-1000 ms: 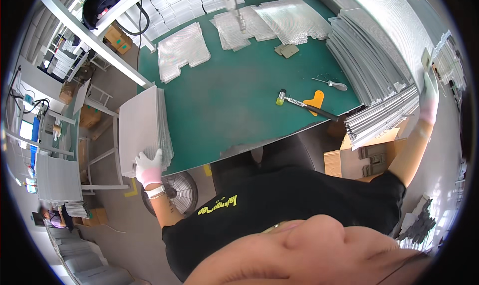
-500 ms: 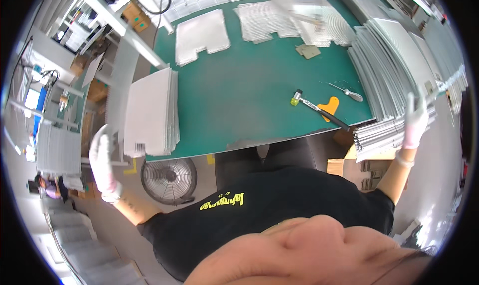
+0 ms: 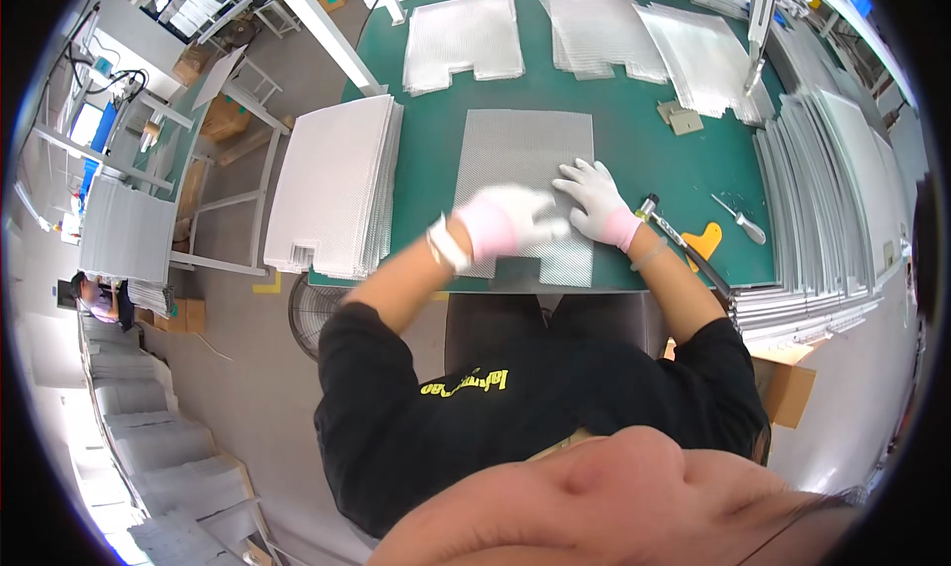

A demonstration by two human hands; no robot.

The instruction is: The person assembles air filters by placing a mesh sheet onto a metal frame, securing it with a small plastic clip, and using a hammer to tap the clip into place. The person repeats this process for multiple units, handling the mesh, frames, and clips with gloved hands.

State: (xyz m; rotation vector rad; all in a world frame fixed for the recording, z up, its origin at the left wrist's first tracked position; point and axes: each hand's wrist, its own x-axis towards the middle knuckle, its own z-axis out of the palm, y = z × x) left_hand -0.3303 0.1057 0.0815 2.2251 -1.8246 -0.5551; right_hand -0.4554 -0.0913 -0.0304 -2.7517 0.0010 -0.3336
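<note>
A grey, finely perforated sheet (image 3: 525, 150) with a notch in its near edge lies flat on the green table in front of me. My left hand (image 3: 510, 219), in a white glove with a pink cuff, reaches across the sheet's near half, fingers stretched to the right and slightly blurred. My right hand (image 3: 596, 202), gloved the same way, rests on the sheet's right edge with fingers spread. Neither hand grips anything. Just right of my right hand is a hammer (image 3: 684, 244) with a black handle, partly hidden by my forearm.
A stack of white sheets (image 3: 332, 185) stands at the table's left edge. More sheet piles (image 3: 461, 41) lie along the back. At the right are a yellow scraper (image 3: 704, 240), a screwdriver (image 3: 741, 221) and leaning panels (image 3: 812, 190). A fan (image 3: 309, 313) stands below the table's left.
The perforated sheet now lies on the table's middle, which was bare before. Both my hands have come in from wide apart at the sides onto it. The view has shifted.
</note>
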